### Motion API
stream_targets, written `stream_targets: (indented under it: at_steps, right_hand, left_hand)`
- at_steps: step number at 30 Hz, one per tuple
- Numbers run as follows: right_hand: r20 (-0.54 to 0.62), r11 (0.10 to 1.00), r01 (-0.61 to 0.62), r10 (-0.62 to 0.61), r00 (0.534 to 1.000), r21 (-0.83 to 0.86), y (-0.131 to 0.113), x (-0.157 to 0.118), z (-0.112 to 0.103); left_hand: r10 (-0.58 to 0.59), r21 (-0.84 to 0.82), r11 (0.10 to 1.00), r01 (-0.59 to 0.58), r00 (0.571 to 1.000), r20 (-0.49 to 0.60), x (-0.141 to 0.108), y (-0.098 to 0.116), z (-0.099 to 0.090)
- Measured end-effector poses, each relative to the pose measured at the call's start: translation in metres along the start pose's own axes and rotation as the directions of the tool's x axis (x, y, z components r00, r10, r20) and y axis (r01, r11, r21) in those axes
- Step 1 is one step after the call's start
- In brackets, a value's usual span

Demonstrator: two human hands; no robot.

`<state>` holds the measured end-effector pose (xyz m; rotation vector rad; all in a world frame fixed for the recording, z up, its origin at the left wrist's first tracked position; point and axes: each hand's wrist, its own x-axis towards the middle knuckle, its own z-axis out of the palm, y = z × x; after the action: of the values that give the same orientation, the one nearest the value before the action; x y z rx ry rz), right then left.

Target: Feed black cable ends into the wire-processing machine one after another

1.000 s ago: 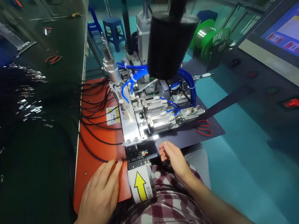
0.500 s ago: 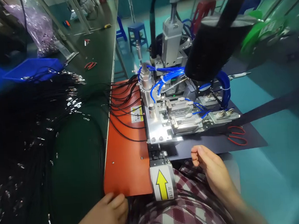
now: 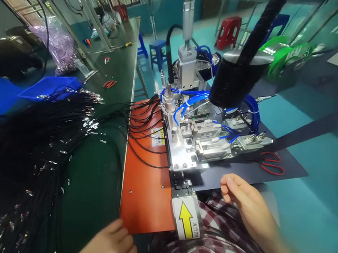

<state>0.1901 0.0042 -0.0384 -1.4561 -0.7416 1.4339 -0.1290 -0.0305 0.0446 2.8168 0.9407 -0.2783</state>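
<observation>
My left hand, slightly blurred, is by the near left corner of the orange plate. Its fingers are curled, and their undersides are hidden. Over my lap, my right hand is closed with thumb and fingers together, just in front of the dark base plate; I cannot make out anything in it. Between and beyond my hands stands a metal machine with blue air tubes. A yellow arrow label marks its near end. Several black cables cross the orange plate, their ends at the machine's left side.
A large heap of black cables with metal ends covers the dark green table on the left. Blue trays stand behind it. Red-handled scissors lie right of the machine. A black cylinder hangs over the machine.
The view has tilted up, so the scene sits lower in the picture. My left hand has shifted left, away from the orange plate's near edge. The right hand keeps its closed pose.
</observation>
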Motion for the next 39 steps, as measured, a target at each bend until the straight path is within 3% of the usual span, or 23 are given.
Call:
stream_targets:
  at_steps: [1,3,4,6,9,12,15,19,22,26,31,39]
  right_hand:
    - [0.015,1.0,0.016,-0.015,1.0,-0.021,-0.002,-0.002,0.002]
    - [0.093,0.998,0.043,-0.038,0.995,-0.053,-0.008,-0.007,0.01]
    - [0.156,0.997,0.042,-0.032,0.987,-0.06,-0.012,-0.01,0.014]
    - [0.273,0.998,0.041,-0.028,0.962,-0.043,-0.018,-0.017,0.023]
    - [0.389,0.998,0.012,-0.035,0.921,0.061,-0.023,-0.023,0.033]
    - [0.349,0.992,-0.056,0.014,0.937,0.109,-0.023,-0.024,0.039]
    - [0.313,0.997,-0.044,0.024,0.95,0.059,-0.021,-0.024,0.043]
    - [0.331,0.994,0.083,-0.056,0.942,-0.068,-0.02,-0.023,0.04]
    - [0.318,0.995,0.042,-0.012,0.948,-0.085,-0.02,-0.02,0.029]
    - [0.269,0.999,-0.035,0.043,0.962,-0.037,-0.02,-0.015,0.019]
    - [0.341,0.99,-0.097,0.056,0.938,0.105,-0.017,-0.013,0.026]
    - [0.401,0.946,-0.177,0.057,0.914,0.27,-0.013,-0.009,0.036]
  left_hand:
    - [-0.035,-0.013,0.999,0.034,0.991,-0.131,0.004,-0.007,-0.014]
    - [0.002,0.014,1.0,0.004,0.921,-0.389,0.014,-0.019,-0.033]
    - [-0.132,-0.05,0.991,0.122,0.877,-0.461,0.02,-0.021,-0.037]
    - [-0.257,-0.2,0.963,0.18,0.84,-0.478,0.034,-0.018,-0.033]
    - [-0.323,-0.365,0.915,0.171,0.854,-0.408,0.057,-0.003,-0.013]
    - [-0.334,-0.428,0.888,0.17,0.878,-0.344,0.075,0.013,0.002]
    - [-0.355,-0.522,0.832,0.187,0.903,-0.243,0.091,0.023,-0.001]
    - [-0.329,-0.766,0.616,0.184,0.943,-0.038,0.113,0.029,-0.015]
    - [-0.325,-0.881,0.412,0.232,0.941,0.096,0.124,0.028,-0.018]
    - [-0.324,-0.951,0.189,0.244,0.93,0.175,0.128,0.024,-0.006]
    - [-0.338,-0.971,-0.05,0.232,0.911,0.235,0.129,0.025,0.003]
    - [-0.308,-0.962,-0.173,0.211,0.916,0.257,0.133,0.027,-0.001]
